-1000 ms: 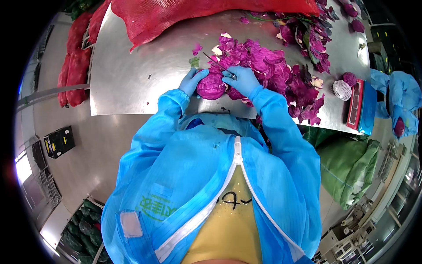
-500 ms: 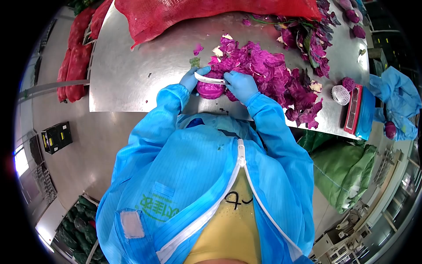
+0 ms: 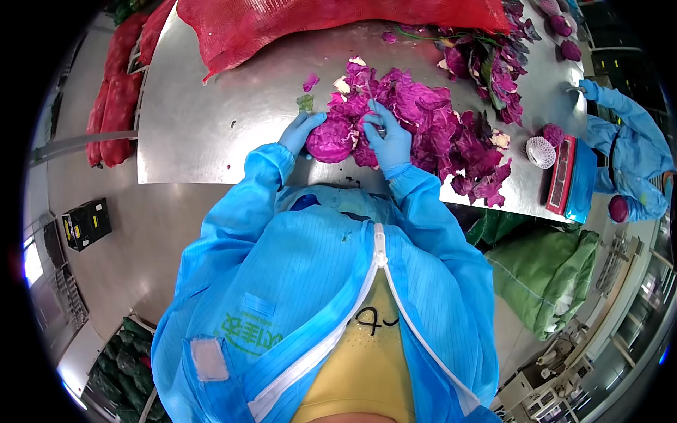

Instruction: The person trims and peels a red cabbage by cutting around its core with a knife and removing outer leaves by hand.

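A trimmed red cabbage (image 3: 330, 139) sits near the front edge of the metal table. My left hand (image 3: 303, 132), in a blue glove, holds it from the left side, fingers against it. Just to its right, my right hand (image 3: 389, 139), also gloved, is closed around a knife (image 3: 369, 89). The thin blade points away from me over the leaves, and the handle is mostly hidden by the fingers. Loose purple cabbage leaves (image 3: 423, 106) with pale cut stem pieces are heaped beyond and to the right of the cabbage. A small green leaf scrap (image 3: 305, 103) lies beyond my left hand.
A full red mesh sack (image 3: 338, 17) lies across the table's far side. At the right stand a red-and-blue scale (image 3: 571, 180), a white foam net (image 3: 541, 151) and another cabbage (image 3: 553, 134). A co-worker in blue (image 3: 631, 137) is beyond. A green sack (image 3: 546, 275) rests below.
My right hand has drawn back from over the cabbage, and the knife has swung from pointing left to pointing away from me. The cabbage is more exposed. The co-worker's arm now reaches toward the table.
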`<state>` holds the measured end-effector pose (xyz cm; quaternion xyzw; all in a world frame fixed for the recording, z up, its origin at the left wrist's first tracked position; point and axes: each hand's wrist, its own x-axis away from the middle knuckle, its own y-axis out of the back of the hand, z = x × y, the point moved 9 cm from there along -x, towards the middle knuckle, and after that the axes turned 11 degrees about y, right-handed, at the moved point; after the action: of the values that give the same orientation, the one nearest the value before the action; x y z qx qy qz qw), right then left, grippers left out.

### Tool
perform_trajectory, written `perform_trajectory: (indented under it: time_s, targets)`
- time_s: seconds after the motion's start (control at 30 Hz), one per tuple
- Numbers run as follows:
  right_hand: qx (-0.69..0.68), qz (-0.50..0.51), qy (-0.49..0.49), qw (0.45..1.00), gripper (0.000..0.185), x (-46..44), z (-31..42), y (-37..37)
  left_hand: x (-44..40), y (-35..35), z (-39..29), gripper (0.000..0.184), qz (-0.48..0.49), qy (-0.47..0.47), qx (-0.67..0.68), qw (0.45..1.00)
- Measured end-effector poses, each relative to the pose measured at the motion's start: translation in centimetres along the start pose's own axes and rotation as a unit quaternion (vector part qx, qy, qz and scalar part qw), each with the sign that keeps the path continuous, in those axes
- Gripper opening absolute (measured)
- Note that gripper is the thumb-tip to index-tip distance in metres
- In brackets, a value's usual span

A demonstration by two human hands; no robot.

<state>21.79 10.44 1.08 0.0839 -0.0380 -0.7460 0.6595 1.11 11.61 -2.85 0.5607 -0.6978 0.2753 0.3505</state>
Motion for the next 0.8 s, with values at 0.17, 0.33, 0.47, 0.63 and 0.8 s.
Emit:
perform_trajectory:
  time_s: [0.17,0.33,0.47,0.63,0.8]
  targets:
    - [0.012,0.163,0.016,0.986,0.042,-0.8,0.6,-2.7,-1.4,0.4,1.3,0.062,0.01,-0.041,0.02,0.999]
    - [0.051,0.196,0.066,0.977,0.037,0.0,2.2,-3.2,-1.4,0.8,1.8,0.057,0.012,-0.075,0.052,0.996]
    - [0.058,0.176,0.07,0.98,0.028,0.2,2.8,-2.6,-1.3,-0.3,4.1,0.053,0.064,-0.022,0.14,0.988]
    - [0.114,0.134,0.091,0.98,0.033,0.9,5.4,-1.2,1.4,-3.5,5.1,0.049,0.118,0.083,0.348,0.926]
    - [0.157,0.156,0.18,0.959,0.053,1.7,7.8,-1.3,4.2,-4.2,2.7,0.05,0.082,0.08,0.331,0.937]
